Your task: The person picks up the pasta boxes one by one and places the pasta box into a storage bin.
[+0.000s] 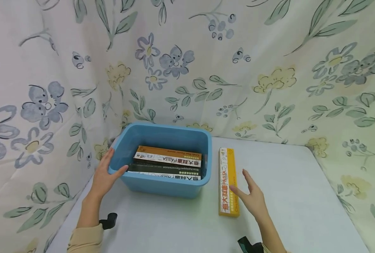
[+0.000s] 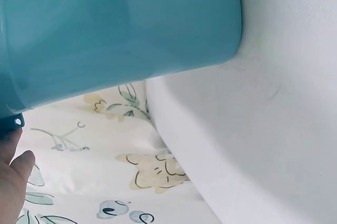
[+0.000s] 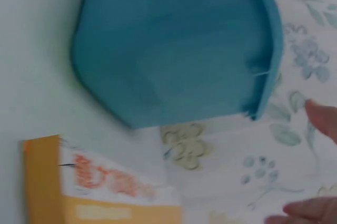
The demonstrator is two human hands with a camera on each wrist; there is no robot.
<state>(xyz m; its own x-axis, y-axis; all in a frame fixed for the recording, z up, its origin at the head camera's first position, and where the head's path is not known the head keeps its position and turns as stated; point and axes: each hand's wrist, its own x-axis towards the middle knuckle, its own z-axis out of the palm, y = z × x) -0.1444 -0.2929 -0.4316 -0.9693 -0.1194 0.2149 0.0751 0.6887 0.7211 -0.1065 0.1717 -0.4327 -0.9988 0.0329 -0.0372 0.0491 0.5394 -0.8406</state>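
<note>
A blue plastic bin [image 1: 162,189] stands at the left half of the white table. My left hand [image 1: 103,179] holds its front-left corner, the thumb lying over the rim and the fingers along the outer left side. Inside the bin lie a brown-orange pasta box [image 1: 168,151] and a black pasta box [image 1: 165,169], side by side. To the bin's right, a yellow-and-white pasta box [image 1: 229,182] lies lengthwise on the table. Over its right edge hovers my right hand [image 1: 254,200], thumb and fingers spread with nothing between them; contact with the box cannot be made out.
A floral curtain [image 1: 206,70] hangs behind the table and along its left side. White tabletop [image 1: 285,175] extends right of the yellow box and in front of the bin. Each wrist carries a black camera mount [image 1: 109,221].
</note>
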